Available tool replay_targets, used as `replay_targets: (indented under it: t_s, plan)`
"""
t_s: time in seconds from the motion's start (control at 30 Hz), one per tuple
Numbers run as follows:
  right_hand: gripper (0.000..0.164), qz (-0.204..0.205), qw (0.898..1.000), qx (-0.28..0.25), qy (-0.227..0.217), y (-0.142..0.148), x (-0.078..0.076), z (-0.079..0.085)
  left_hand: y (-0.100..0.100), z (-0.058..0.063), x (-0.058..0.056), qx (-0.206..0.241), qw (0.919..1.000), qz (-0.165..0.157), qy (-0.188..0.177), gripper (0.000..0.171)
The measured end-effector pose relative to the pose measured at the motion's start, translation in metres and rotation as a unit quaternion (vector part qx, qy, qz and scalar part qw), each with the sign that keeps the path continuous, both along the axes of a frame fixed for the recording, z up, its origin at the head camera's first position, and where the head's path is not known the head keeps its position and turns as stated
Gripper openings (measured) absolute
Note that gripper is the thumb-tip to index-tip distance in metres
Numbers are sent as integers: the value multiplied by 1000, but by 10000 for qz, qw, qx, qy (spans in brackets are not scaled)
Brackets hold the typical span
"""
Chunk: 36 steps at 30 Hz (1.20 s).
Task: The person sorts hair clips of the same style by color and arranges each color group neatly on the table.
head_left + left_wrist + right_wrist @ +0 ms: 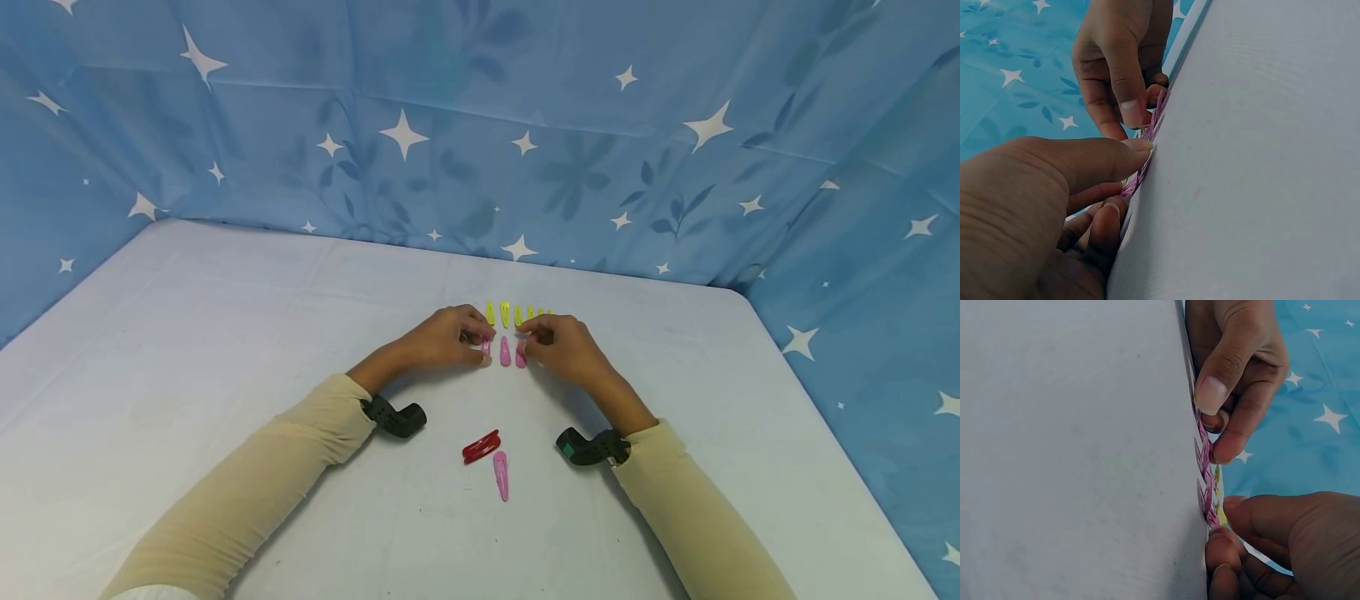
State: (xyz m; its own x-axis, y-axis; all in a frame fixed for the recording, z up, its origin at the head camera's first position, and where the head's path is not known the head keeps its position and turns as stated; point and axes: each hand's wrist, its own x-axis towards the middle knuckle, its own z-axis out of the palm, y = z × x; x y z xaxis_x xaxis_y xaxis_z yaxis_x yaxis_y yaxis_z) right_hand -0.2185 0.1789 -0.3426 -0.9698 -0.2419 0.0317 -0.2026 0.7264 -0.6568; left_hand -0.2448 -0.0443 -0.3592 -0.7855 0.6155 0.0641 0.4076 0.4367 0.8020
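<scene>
Pink snap hair clips lie in a short row on the white table. My left hand (450, 337) pinches the leftmost pink hair clip (486, 347) by its ends, between thumb and fingers. At the row's right end, my right hand (562, 343) has its thumb and fingertips on another pink hair clip (521, 358), partly covering it. One more pink clip (505, 352) lies between the hands. Just beyond them runs a row of several yellow hair clips (505, 314), its right part partly hidden by my right hand. Both wrist views show the hands facing each other across the pink clips (1205, 453).
Nearer the body lie red hair clips (481, 447), close together, and a single pink clip (501, 476). The white table (300, 500) spreads around them. A blue star-patterned cloth (465, 125) hangs behind and along the sides.
</scene>
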Motion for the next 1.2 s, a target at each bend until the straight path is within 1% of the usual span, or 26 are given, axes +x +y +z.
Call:
replay_targets:
  t_s: [0.27, 0.5, 0.6, 0.8, 0.93, 1.07, 1.2]
  plan:
    - [26, -74, 9999, -64, -134, 2, 5, 2, 0, -1, -1, -10, 10000, 3, 31, 36]
    - [24, -39, 9998, -118, -156, 7, 16, 3, -1, -1, -1, 15, 10000, -12, 69, 36]
    - [24, 59, 9996, -229, -148, 8, 21, 4, 0, -1, -1, 13, 10000, -15, 66, 37]
    - [23, 433, 9976, -524, -92, 9, 30, 6, 1, -1, -1, 1, 10000, 12, 36, 36]
    - [22, 844, 9935, -755, -89, 8, 36, 8, 1, -1, -1, -25, 10000, 23, 49, 36]
    - [22, 1294, 9870, -922, -243, 9, 44, 11, 1, -1, -1, -40, 10000, 16, 66, 38]
    - [21, 1504, 9838, -905, -370, 10, 51, 12, 1, -1, 0, -29, 10000, 22, 81, 39]
